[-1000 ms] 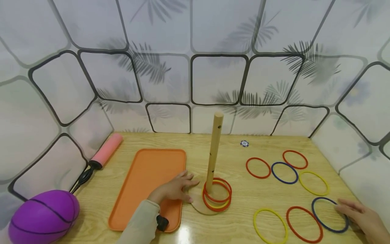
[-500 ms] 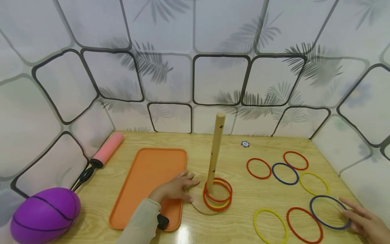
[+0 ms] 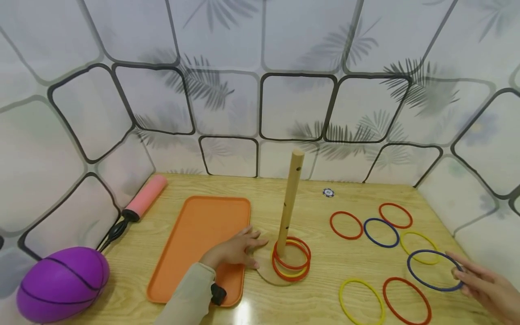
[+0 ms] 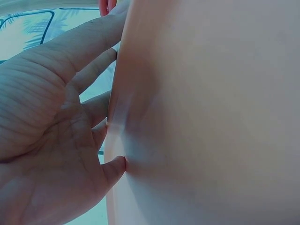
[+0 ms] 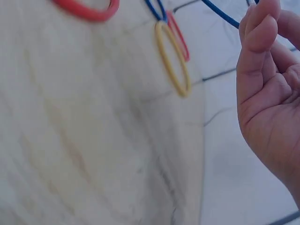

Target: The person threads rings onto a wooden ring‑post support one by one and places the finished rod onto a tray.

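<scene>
In the head view my right hand (image 3: 483, 284) pinches a blue ring (image 3: 426, 251) by its right side, tilted over the table. An arc of that blue ring (image 5: 221, 12) shows at the fingertips in the right wrist view. My left hand (image 3: 233, 250) reaches across the orange tray (image 3: 203, 230), its spread fingers resting at the left edge of a round wooden base (image 3: 266, 267). An upright wooden post (image 3: 289, 203) rises from this base. Red rings (image 3: 298, 278) and a yellow one lie around its foot.
Right of the post lie red rings (image 3: 346, 238), a second blue ring (image 3: 382, 246) and yellow rings (image 3: 341, 300). A poker chip (image 3: 328, 192) lies behind them. At left are a purple ball (image 3: 62, 284) and a pink hand pump (image 3: 147, 196). Patterned walls surround the table.
The blue ring has come up off the table in my right hand, moving slightly away from me and left. My left hand has stayed at the base.
</scene>
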`<act>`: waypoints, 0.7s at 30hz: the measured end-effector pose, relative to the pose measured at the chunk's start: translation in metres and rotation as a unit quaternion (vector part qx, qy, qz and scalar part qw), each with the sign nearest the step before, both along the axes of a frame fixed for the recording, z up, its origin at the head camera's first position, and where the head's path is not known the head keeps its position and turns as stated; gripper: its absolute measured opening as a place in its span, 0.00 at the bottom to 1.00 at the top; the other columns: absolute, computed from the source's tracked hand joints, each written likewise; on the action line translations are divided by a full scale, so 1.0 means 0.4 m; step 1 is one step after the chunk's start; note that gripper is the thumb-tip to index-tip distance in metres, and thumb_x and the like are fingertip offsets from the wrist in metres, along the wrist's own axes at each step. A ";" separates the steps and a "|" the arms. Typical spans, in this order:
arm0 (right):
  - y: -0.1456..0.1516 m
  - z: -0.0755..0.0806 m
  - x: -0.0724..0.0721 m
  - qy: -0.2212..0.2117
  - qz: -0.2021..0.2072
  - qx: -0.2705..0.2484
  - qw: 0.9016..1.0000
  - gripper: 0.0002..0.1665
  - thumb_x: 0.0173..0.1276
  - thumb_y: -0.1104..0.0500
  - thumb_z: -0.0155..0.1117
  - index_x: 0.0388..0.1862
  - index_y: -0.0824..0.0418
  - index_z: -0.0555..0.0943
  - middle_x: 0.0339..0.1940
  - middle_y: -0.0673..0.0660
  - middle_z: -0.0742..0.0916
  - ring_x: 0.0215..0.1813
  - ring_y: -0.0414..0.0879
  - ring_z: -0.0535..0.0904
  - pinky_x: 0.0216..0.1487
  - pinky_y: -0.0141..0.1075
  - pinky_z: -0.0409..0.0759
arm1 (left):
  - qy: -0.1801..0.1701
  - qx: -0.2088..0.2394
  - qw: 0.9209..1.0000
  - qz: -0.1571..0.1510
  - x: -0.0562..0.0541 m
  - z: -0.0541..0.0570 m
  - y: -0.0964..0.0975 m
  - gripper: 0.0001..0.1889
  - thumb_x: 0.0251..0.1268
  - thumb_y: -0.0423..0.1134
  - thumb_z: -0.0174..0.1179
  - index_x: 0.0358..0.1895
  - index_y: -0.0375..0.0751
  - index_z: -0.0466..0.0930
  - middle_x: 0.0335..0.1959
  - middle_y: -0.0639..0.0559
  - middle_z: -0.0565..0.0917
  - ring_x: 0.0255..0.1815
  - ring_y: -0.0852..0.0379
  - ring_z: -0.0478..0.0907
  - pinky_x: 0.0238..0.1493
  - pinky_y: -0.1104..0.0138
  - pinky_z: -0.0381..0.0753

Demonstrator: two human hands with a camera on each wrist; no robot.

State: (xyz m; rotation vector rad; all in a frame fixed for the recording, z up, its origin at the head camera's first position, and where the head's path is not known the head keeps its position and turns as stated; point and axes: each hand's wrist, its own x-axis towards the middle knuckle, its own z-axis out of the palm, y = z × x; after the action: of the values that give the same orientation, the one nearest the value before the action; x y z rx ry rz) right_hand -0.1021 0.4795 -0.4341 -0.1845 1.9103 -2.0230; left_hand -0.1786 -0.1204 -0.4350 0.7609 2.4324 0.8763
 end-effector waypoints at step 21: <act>-0.223 0.168 -0.074 0.176 0.170 -0.115 0.963 0.34 0.70 0.81 0.24 0.74 0.69 0.54 0.43 0.55 0.79 0.35 0.38 0.79 0.28 0.36 0.73 | -0.002 -0.008 1.000 -0.001 -0.003 0.000 -0.002 0.36 0.54 0.43 0.69 0.69 0.46 0.67 0.74 0.42 0.55 0.76 0.41 0.34 0.70 0.43 0.43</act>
State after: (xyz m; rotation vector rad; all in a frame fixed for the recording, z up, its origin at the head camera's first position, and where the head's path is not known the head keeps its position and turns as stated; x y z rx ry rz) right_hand -0.1318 0.3902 -0.3670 -0.9208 1.6739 -2.0622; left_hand -0.1798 -0.1212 -0.4348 0.7560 2.4319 0.8550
